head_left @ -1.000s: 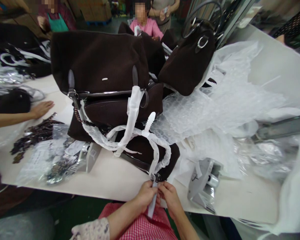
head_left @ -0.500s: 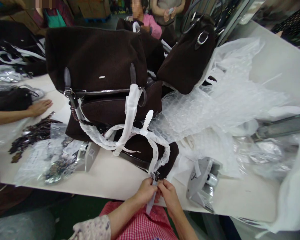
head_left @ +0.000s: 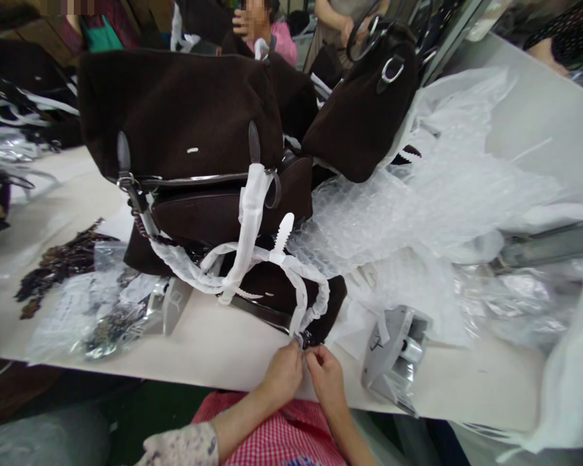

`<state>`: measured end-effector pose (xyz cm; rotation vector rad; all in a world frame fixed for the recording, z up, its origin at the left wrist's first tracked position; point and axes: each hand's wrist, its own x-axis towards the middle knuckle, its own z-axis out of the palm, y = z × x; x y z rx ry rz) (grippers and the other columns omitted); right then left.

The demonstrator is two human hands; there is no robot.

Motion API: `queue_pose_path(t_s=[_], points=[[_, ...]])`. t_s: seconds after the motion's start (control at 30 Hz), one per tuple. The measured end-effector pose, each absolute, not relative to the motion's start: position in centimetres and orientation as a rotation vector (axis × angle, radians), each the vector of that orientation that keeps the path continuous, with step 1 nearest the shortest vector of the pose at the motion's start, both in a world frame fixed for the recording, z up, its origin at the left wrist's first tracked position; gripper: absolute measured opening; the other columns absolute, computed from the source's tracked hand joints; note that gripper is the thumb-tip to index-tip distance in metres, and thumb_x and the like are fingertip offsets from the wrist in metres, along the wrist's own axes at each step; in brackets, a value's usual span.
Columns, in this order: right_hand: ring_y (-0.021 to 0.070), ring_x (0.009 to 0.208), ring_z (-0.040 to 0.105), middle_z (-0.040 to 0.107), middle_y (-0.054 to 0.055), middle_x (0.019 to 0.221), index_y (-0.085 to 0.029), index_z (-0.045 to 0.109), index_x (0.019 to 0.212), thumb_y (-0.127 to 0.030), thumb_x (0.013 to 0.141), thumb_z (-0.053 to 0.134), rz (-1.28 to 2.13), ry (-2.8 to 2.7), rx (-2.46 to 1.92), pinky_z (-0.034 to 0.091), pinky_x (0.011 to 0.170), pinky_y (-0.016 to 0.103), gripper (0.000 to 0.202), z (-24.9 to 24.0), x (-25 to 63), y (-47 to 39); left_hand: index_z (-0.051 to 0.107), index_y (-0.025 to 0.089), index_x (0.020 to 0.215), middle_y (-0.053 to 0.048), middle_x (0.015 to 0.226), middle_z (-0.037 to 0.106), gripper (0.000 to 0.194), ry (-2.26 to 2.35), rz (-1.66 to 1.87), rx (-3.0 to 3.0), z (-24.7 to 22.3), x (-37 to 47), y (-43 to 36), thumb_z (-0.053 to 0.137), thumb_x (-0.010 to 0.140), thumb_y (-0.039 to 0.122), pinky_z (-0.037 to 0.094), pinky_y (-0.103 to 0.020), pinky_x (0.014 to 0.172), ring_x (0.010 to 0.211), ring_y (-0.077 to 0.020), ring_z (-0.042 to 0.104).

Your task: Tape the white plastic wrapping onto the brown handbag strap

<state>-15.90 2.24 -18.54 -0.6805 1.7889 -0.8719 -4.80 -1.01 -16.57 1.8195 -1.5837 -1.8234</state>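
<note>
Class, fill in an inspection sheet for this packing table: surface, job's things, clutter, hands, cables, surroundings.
Surface: pale table.
Job's things: brown bag lying flat; its strap wrapped in white paper.
Clutter: bubble wrap, grey tape holder, packets of dark chains, more brown bags.
Hands: left hand and right hand pinch the strap end at the table edge.
Cables: nothing seen.
Surroundings: other people across the table.

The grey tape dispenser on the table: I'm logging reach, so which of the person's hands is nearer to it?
Right. The right hand is just left of the grey tape dispenser, pinching the wrapped bag strap end; the left hand lies farther left, beyond the right.
</note>
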Motion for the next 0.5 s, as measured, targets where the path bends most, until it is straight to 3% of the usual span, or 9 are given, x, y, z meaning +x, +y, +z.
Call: queue_pose_path(t_s=[0.13,0.33,0.43,0.5], points=[[0.0221,0.068,0.054,0.062,0.001,0.063,-0.021,0.063,0.062,-0.042,0.065,0.059,-0.878,1.776,-0.674,0.041,0.070,0.034,0.022,-18.1,-16.0,2.2,0.058,0.011,0.105,-0.019,0.105,0.067,0.026,-1.756,-1.749,1.850,-16.1,-4.8,-1.2,0.037,0.090,0.013,0.043,-0.037,0.093,0.099,-0.0271,0.062],[0.0147,0.052,0.044,0.051,-0.003,0.050,-0.020,0.058,0.056,-0.042,0.059,0.059,-0.865,1.688,-0.463,0.036,0.054,0.029,0.023,-18.6,-15.9,2.1,0.058,0.015,0.094,-0.016,0.097,0.068,0.016,-1.724,-1.804,1.921,-15.7,-4.7,-1.7,0.043,0.088,0.016,0.043,-0.044,0.097,0.102,-0.0299,0.063],[0.0125,0.045,0.041,0.045,-0.005,0.046,-0.021,0.051,0.054,-0.045,0.058,0.058,-0.844,1.633,-0.303,0.033,0.048,0.027,0.025,-18.1,-15.7,2.0,0.054,0.016,0.094,-0.007,0.079,0.065,0.019,-1.504,-2.008,1.899,-16.0,-5.1,-1.7,0.036,0.089,0.016,0.053,-0.035,0.073,0.075,-0.0221,0.066],[0.0119,0.041,0.041,0.043,-0.006,0.044,-0.022,0.050,0.054,-0.047,0.057,0.059,-0.819,1.599,-0.220,0.030,0.045,0.026,0.027,-17.6,-15.7,1.9,0.051,0.016,0.093,-0.001,0.064,0.057,0.020,-1.327,-2.149,1.872,-16.4,-5.3,-1.7,0.032,0.088,0.014,0.049,-0.026,0.052,0.052,-0.0151,0.058]])
